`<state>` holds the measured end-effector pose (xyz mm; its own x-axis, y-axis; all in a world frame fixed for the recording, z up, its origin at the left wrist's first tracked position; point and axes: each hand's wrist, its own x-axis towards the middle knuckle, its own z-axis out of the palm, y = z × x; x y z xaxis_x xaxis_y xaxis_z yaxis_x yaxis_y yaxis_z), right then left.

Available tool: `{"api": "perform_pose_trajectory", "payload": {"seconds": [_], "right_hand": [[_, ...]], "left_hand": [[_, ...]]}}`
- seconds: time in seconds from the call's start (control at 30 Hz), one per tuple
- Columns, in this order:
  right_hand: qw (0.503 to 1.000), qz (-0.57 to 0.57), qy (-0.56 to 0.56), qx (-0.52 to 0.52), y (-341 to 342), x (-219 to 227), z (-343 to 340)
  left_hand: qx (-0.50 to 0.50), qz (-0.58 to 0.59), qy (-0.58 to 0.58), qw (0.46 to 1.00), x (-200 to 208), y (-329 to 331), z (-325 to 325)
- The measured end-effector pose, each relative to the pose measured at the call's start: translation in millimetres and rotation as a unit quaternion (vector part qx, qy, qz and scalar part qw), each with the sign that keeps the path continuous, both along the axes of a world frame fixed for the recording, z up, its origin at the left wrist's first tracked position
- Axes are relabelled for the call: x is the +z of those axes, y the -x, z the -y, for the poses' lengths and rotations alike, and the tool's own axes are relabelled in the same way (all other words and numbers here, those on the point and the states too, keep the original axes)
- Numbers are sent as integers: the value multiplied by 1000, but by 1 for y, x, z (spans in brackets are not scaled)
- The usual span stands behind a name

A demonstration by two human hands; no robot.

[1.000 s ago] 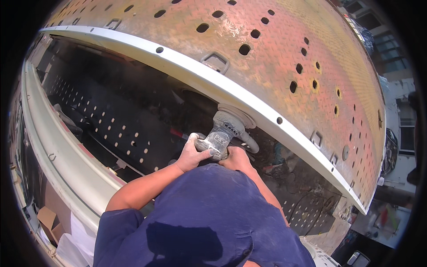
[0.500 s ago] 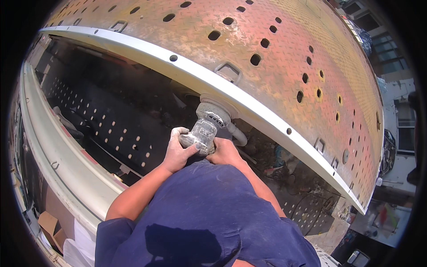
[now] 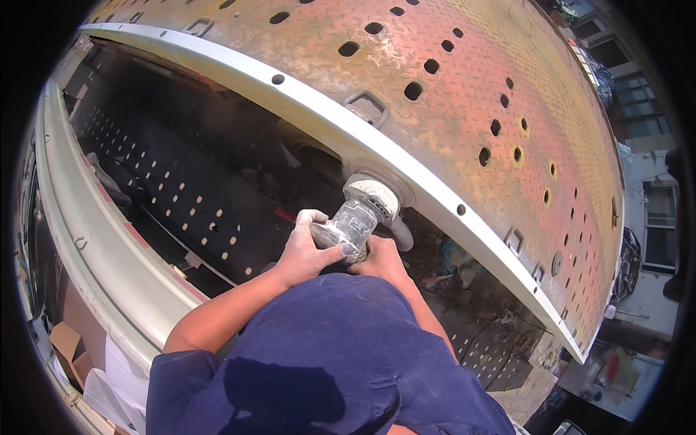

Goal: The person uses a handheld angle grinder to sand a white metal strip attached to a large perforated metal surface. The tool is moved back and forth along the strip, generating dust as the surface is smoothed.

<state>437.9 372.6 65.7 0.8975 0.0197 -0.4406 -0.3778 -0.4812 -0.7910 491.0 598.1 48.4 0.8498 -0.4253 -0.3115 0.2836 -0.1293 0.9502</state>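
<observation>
Left hand (image 3: 308,250) + right hand (image 3: 383,261) wrapped round dusty grey cylindrical sander (image 3: 353,220); it's best kept flat against white-edged metal beam (image 3: 428,180), one o'clock.

The shaded floor (image 3: 243,174) is dark, with rows of pale light spots (image 3: 219,213) across it. Loose rubbish (image 3: 464,277) litters the floor toward the right, and a teal scrap (image 3: 451,256) lies among it.
</observation>
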Motion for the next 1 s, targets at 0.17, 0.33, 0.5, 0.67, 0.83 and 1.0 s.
{"api": "perform_pose_trajectory", "payload": {"seconds": [0.17,0.33,0.5,0.67,0.83,1.0], "right_hand": [[1000,-14,2,-10,10,-2,6],[1000,1,-4,-3,7,2,5],[1000,9,-25,7,-5,14,-4],[999,-10,-31,2,-10,20,-11],[1000,-24,-15,-3,-11,9,-18],[999,-17,-26,-18,-16,26,-21]], "left_hand": [[-18,13,-41,999,4,6,7],[-12,18,-39,999,13,6,6],[-4,21,-68,997,30,-1,-2],[4,4,-84,996,37,-4,-5],[5,-16,-40,999,3,-6,-12],[3,47,-33,998,23,-12,-14]]}}
